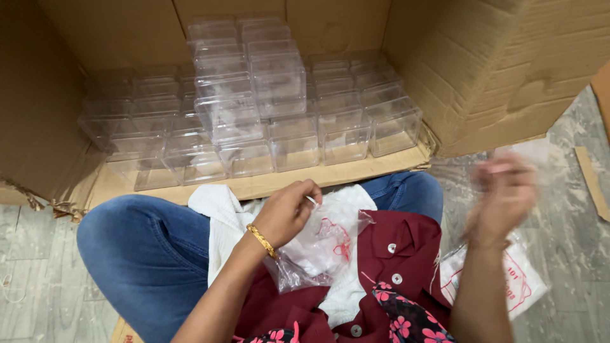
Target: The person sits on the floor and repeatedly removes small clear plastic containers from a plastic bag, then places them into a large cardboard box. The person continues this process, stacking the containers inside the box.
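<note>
The left hand [287,211] is closed in a pinch on the top edge of a clear plastic bag [318,248] with red print, which lies on the lap over a white cloth [222,219] and a maroon shirt [400,248]. The right hand [502,200] is raised and blurred, so its grip cannot be told, above another printed bag [524,279] on the floor. Clear plastic boxes [254,114] stand stacked in the open cardboard carton [483,70] ahead.

my hands: two, left hand [289,213] and right hand [502,198]
plastic bags: two, one bag [318,251] in my lap, another bag [524,279] on the floor
clear boxes [279,86]: dozens, too many to count
cardboard box [495,70]: one
gold bangle [262,240]: one
</note>
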The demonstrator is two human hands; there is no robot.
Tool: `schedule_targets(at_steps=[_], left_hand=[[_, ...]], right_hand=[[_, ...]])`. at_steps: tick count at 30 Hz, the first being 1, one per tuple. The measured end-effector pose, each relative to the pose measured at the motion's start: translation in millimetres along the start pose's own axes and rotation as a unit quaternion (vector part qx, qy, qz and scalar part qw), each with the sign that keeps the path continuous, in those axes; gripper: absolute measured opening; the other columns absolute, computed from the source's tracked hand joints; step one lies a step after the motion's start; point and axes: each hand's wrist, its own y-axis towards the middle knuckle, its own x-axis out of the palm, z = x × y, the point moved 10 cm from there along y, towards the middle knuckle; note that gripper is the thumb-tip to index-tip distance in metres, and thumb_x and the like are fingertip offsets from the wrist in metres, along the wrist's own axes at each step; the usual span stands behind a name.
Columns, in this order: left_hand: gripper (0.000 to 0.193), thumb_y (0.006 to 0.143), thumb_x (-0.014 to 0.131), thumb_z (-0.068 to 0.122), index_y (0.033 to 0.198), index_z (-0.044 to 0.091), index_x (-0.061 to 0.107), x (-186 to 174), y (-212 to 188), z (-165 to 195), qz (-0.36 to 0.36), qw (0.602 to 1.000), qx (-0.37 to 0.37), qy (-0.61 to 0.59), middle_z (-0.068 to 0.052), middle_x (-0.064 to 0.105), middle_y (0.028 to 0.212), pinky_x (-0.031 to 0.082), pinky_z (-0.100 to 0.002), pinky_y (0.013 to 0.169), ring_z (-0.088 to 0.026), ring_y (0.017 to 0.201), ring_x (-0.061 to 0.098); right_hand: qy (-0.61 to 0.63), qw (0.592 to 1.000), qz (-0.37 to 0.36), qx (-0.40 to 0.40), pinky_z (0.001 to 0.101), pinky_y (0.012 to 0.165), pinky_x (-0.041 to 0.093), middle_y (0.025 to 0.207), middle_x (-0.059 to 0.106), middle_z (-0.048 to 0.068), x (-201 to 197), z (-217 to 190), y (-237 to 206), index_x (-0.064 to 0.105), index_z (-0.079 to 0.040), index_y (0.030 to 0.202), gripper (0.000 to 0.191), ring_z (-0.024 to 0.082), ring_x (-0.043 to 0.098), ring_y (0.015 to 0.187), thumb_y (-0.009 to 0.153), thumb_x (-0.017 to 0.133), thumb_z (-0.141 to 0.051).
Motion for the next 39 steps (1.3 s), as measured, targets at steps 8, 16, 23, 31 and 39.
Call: schedule_targets(at_steps=[8, 16, 23, 31, 39], left_hand=[[0.024, 0.083, 0.071, 0.003, 0.105, 0.006, 0.063, -28, -23, 3, 0.056, 0.995, -0.015, -0.078, -0.009, 0.07, 0.095, 0.056, -0.035, 0.076, -0.023, 0.085, 0.071], [0.021, 0.09, 0.059, -0.006, 0.1, 0.005, 0.074, -40, -25, 11, 0.201, 0.973, 0.038, -0.106, -0.01, 0.07, 0.104, 0.055, -0.034, 0.078, -0.024, 0.089, 0.07], [0.052, 0.091, 0.05, -0.008, 0.136, 0.013, 0.065, -18, -22, 17, 0.119, 0.98, 0.102, -0.122, -0.011, 0.067, 0.132, 0.053, -0.035, 0.099, -0.028, 0.118, 0.068], [0.053, 0.109, 0.051, 0.025, 0.159, 0.014, 0.04, 13, -15, 0, -0.008, 0.98, 0.12, -0.158, -0.013, 0.038, 0.169, 0.031, -0.041, 0.126, -0.031, 0.157, 0.037], [0.107, 0.08, 0.075, 0.047, 0.164, 0.022, 0.013, 69, -19, -33, -0.151, 0.985, 0.083, -0.011, -0.012, 0.029, 0.168, 0.004, -0.067, 0.121, -0.031, 0.156, 0.025]], right_hand=[[-0.269, 0.756, -0.572, 0.17, 0.0338, 0.078, 0.062, 0.099, 0.078, 0.008, 226, -20, -175, 0.075, -0.008, 0.108, 0.028, 0.022, 0.078, 0.082, 0.088, 0.056, -0.001], [-0.246, 0.78, -0.574, 0.041, 0.0355, 0.068, 0.059, 0.092, 0.076, 0.011, 213, -36, -158, 0.076, -0.005, 0.1, 0.019, 0.024, 0.075, 0.077, 0.083, 0.074, -0.014], [-0.279, 0.686, -0.668, 0.072, 0.0401, 0.07, 0.057, 0.086, 0.074, 0.017, 220, -5, -190, 0.076, -0.007, 0.098, 0.023, 0.03, 0.073, 0.074, 0.086, 0.077, -0.026], [-0.333, 0.685, -0.648, -0.027, 0.0461, 0.075, 0.056, 0.092, 0.073, 0.018, 241, 26, -214, 0.077, -0.009, 0.099, 0.021, 0.037, 0.071, 0.085, 0.083, 0.073, -0.022], [-0.306, 0.82, -0.479, 0.072, 0.0313, 0.067, 0.057, 0.093, 0.079, 0.011, 192, -7, -124, 0.08, -0.007, 0.099, 0.017, 0.016, 0.074, 0.074, 0.088, 0.075, -0.018]])
